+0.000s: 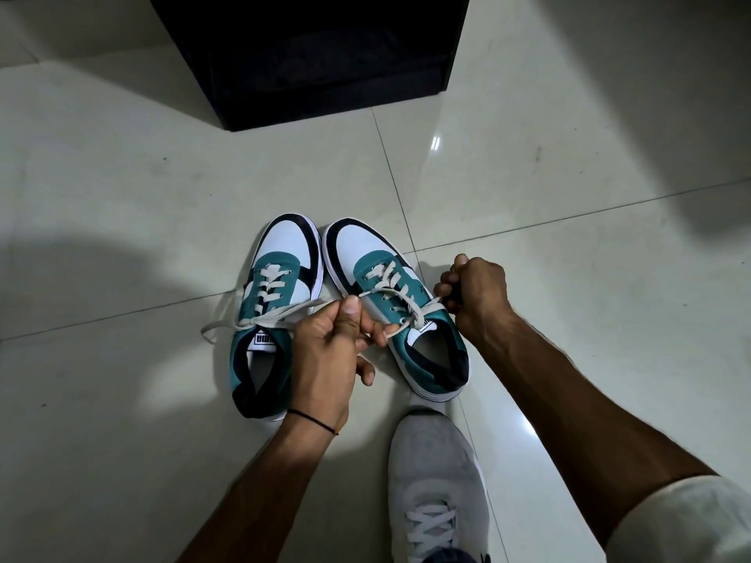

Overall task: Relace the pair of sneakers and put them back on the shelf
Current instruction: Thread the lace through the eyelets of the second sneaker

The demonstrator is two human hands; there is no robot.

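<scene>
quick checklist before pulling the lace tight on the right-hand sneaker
1. Left hand pinches one lace end: ok.
2. Right hand grips the other end: ok.
3. Lace through every eyelet of the right-hand sneaker: not ok, lower eyelets look empty.
4. Left-hand sneaker laced: ok; tied: not ok, ends lie loose.
5. Both sneakers upright on the floor: ok.
6. Room on the dark shelf: cannot tell.

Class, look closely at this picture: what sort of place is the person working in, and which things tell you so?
Probably indoors at home, perhaps an entryway. Glossy tiled floor, a black shelf unit standing on it, and teal sneakers set on the floor for lacing suggest it.
</scene>
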